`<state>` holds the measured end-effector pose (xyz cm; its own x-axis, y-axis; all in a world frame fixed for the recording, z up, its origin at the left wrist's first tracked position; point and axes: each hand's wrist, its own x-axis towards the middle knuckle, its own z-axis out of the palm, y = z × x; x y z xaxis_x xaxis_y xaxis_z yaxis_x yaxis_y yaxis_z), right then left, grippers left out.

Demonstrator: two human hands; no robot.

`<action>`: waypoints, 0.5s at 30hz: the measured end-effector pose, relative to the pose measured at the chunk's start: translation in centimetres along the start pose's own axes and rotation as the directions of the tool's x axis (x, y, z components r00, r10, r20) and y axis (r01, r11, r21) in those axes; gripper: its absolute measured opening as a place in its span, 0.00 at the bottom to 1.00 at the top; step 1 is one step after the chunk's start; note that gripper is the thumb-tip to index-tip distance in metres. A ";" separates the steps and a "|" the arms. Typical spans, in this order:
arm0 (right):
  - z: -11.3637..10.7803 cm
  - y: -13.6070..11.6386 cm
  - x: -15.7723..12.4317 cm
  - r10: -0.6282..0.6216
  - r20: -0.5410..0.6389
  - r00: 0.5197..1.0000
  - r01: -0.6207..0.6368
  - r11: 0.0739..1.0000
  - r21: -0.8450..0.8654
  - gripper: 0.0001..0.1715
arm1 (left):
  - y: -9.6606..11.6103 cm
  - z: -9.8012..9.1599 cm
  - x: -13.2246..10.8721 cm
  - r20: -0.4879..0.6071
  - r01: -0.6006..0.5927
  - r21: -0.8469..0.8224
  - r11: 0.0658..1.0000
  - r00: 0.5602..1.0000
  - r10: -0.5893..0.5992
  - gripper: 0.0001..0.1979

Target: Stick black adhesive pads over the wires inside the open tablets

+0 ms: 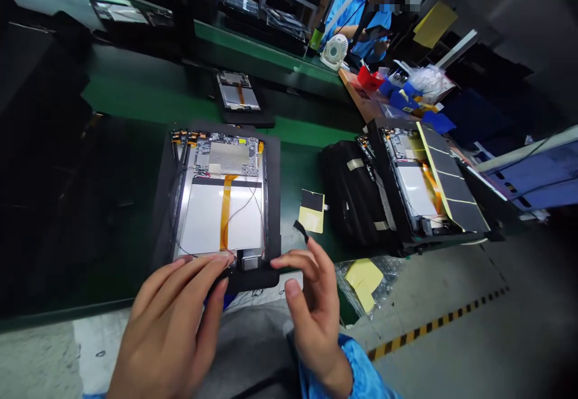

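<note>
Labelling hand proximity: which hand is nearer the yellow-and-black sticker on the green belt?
Right. The right hand has its fingertips just below the sticker; the left hand is farther off to the side, fingers on the near edge of the open tablet.

white desk fan (335,52), red box (369,78), yellow backing papers (363,275), far tablet (238,91) on green belt (135,95)

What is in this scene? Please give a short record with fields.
Left hand: fingers press on the near edge of the opened tablet, in a black tray.
Right hand: beside the tray, a small black strip at its fingertips; hold unclear.
Belt: green; yellow-and-black sticker lies right of the tray.
Right side: second opened tablet on stacked black trays.
Behind: a person in blue at a bench.
</note>
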<state>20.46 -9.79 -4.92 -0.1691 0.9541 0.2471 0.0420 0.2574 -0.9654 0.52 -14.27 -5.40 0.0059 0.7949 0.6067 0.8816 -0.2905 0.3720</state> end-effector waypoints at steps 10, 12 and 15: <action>-0.8 -0.8 -0.4 0.119 0.147 0.982 -0.167 0.908 0.384 0.26 | 0.6 1.3 0.6 0.073 -0.022 -0.039 0.999 0.997 0.025 0.17; -0.9 -1.2 -0.5 0.141 0.256 0.956 -0.266 0.783 0.562 0.26 | 0.6 1.6 0.6 0.072 -0.024 -0.044 0.999 0.997 0.027 0.17; -0.7 -1.3 -0.9 0.128 0.447 0.885 -0.434 0.572 0.696 0.31 | 0.7 1.9 0.7 0.073 -0.030 -0.045 0.999 0.997 0.034 0.16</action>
<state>21.28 -10.87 -3.78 -0.5847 0.8091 0.0580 -0.5877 -0.3733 -0.7178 1.99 -12.92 -6.04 0.0703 0.8216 0.5657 0.8588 -0.3383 0.3846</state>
